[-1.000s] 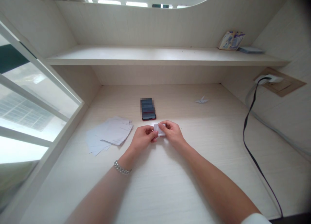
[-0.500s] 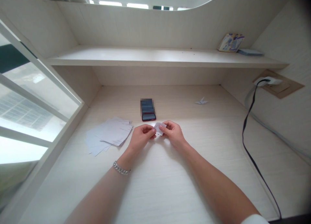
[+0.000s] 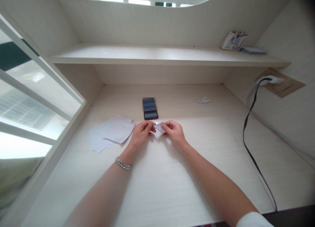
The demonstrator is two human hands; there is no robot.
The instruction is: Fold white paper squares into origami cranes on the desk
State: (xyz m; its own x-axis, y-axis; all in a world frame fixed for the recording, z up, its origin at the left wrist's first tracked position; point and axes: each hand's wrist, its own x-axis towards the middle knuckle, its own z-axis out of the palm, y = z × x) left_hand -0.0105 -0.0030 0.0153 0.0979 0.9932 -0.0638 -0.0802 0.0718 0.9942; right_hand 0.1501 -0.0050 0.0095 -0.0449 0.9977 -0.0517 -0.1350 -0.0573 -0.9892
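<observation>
A small folded paper is positioned between the two hands over the desk; it is pinched between thumb and curled fingers of the right hand, presumably for steadiness; the left hand is partly closed, its fingertips at the paper's left edge, though whether a grip is taken cannot be told; loose sheets are fanned beside it, apparently within easy reach; a phone is laid just beyond, seemingly for viewing; a folded paper figure is set well apart, perhaps for clearance.
</observation>
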